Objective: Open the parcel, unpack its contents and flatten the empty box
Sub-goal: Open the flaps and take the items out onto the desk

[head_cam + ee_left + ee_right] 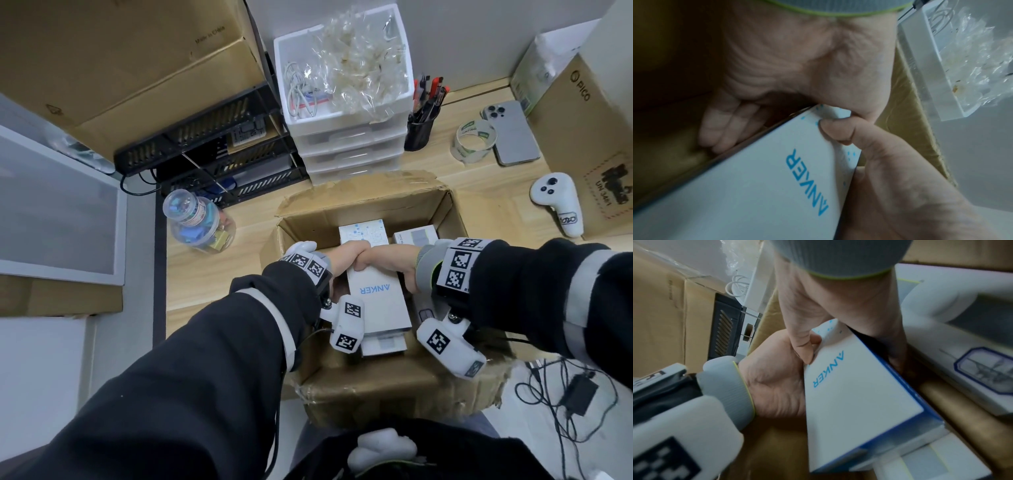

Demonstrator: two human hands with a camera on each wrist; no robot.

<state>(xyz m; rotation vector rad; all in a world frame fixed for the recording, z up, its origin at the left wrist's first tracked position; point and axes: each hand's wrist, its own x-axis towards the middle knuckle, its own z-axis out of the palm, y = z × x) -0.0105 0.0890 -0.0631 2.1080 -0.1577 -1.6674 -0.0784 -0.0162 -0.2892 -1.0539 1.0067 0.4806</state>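
Observation:
The open brown cardboard parcel (376, 209) stands on the desk edge in front of me. Both hands reach into it and hold a white Anker box (380, 301) tilted up at its far end. My left hand (344, 262) grips the box's left far corner, its thumb (838, 129) pressed on the top face. My right hand (388, 263) grips the right far corner, thumb (803, 347) on top and fingers (721, 128) curled down the blue side. Under and around the Anker box (855, 394) lie other white boxes (383, 344), one patterned (364, 231), one small (416, 236).
Behind the parcel stand a white drawer unit (346, 137), a pen cup (419, 130) and a black rack (212, 154). A plastic jar (200, 222) lies left. To the right are a tape roll (474, 140), a phone (512, 133), a white controller (558, 205) and a PICO carton (589, 137).

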